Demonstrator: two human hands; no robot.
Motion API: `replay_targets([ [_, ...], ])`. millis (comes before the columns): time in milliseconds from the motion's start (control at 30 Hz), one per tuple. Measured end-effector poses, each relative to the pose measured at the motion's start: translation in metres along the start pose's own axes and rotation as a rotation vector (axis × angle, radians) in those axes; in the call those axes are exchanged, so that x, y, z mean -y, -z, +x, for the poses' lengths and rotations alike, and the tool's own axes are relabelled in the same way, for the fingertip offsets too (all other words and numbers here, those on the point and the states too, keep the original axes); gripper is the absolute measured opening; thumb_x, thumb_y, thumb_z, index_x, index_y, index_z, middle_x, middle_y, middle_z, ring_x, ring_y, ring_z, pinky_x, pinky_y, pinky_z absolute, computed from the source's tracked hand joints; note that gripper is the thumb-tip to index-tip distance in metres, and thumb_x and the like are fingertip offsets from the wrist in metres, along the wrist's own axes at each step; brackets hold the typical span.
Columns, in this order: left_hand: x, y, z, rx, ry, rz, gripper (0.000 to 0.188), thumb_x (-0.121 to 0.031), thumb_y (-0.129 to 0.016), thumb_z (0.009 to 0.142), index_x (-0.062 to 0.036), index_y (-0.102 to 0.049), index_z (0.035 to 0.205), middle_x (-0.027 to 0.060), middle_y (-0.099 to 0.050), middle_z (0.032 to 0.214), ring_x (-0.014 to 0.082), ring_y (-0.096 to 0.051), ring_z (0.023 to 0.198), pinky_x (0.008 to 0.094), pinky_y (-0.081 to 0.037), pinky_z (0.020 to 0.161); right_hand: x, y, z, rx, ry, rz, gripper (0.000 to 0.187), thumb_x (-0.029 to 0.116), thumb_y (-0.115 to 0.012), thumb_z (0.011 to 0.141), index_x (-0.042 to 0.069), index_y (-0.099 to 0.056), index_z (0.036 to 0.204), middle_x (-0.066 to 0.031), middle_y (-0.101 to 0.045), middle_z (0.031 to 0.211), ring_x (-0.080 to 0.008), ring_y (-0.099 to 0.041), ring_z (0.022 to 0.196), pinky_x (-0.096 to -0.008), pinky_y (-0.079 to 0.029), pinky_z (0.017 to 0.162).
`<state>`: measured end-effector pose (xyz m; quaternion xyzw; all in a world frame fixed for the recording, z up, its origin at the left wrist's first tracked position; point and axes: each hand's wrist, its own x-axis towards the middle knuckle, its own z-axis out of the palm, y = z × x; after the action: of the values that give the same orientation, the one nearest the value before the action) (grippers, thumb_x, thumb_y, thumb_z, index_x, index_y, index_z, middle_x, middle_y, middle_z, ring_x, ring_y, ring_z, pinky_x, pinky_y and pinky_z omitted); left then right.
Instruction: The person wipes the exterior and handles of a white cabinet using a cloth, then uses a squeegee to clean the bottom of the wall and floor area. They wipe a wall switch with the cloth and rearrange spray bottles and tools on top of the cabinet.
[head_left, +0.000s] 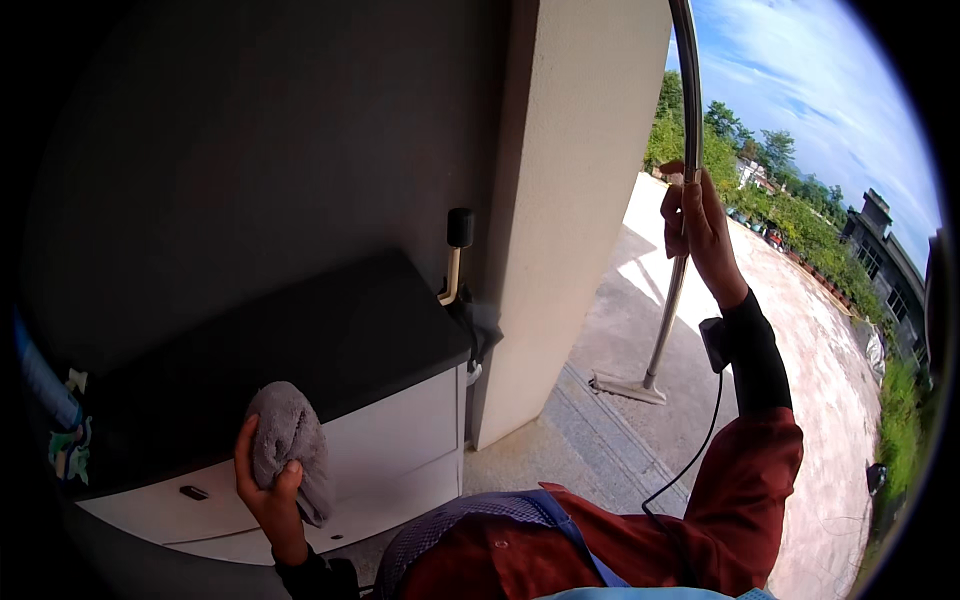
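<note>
A crumpled grey cloth (289,435) is in my left hand (268,505), thumb in front and fingers behind it. It is held up before the front edge of a low cabinet with a black top (330,320) and white drawers (395,440). My right hand (703,225), raised and stretched out to the right, is closed around a shiny metal pole (672,310). The pole runs out of view at the top. Its wide, flat, mop-like head (628,388) rests on the floor beyond a doorway.
A pale pillar (560,190) stands right of the cabinet. Near it, a stick with a black cylindrical end (459,230) rises by the cabinet's far corner. A grooved threshold (615,425) crosses the doorway. A black cable (712,430) hangs by my right arm. Outside lies a sunlit terrace (810,400) with plants.
</note>
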<state>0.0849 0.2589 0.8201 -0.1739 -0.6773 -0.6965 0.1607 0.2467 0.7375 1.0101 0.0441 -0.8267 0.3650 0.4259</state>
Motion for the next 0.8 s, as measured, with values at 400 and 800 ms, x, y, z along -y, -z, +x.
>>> replay_targets([
  [400, 0.017, 0.015, 0.008, 0.183, 0.054, -0.185, 0.072, -0.015, -0.064, 0.068, -0.0022, -0.054, 0.138, 0.0148, -0.052, 0.139, 0.0277, -0.049, 0.128, 0.0412, -0.036, 0.111, 0.168, 0.035, 0.103, 0.138, 0.169, -0.165, 0.036, 0.029, -0.05, 0.101, 0.001, -0.051, 0.124, -0.0119, -0.054, 0.099, -0.0178, -0.054, 0.077, -0.0341, -0.048, 0.064],
  [800, 0.015, 0.018, -0.001, 0.208, 0.143, -0.279, 0.071, -0.015, -0.065, 0.069, -0.0018, -0.054, 0.138, 0.0148, -0.053, 0.135, 0.0245, -0.052, 0.122, 0.0363, -0.041, 0.106, 0.096, 0.058, 0.07, -0.108, -0.01, -0.139, 0.033, 0.024, -0.051, 0.1, 0.001, -0.05, 0.123, -0.0134, -0.055, 0.102, -0.0188, -0.056, 0.077, -0.0345, -0.049, 0.062],
])
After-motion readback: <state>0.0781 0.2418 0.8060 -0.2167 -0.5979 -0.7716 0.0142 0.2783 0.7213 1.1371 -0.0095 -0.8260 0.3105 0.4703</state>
